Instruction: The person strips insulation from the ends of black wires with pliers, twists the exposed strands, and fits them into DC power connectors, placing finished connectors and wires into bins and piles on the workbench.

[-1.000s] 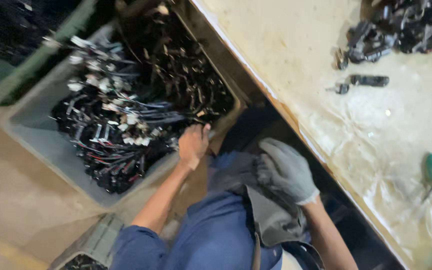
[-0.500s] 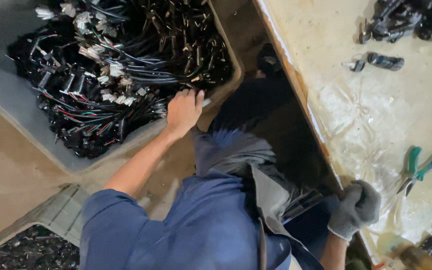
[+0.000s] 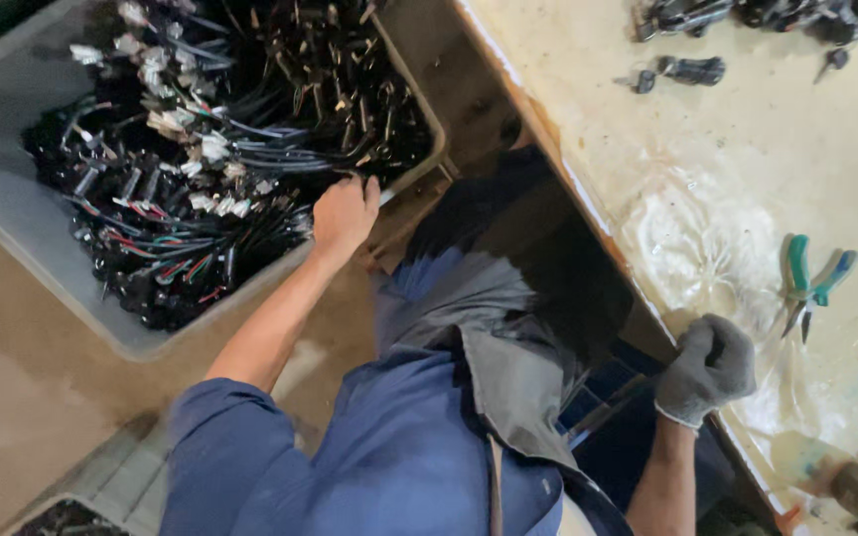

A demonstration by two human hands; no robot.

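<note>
Leftward, bare left hand [image 3: 343, 213] among cables [image 3: 201, 189] (strands mostly crosswise).

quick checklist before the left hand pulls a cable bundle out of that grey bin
1. Left hand on the cables: ok, it is bare and sits at the edge of the cable pile; whether it has closed on a bundle: cannot tell.
2. Cables free to lift: not ok, they lie tangled together.
3. Grey bin steady: cannot tell.
4. Right hand braced: ok, gloved and gripping the edge of the workbench.
5. Landing space on the workbench: ok, bare surface near the pliers.
</note>
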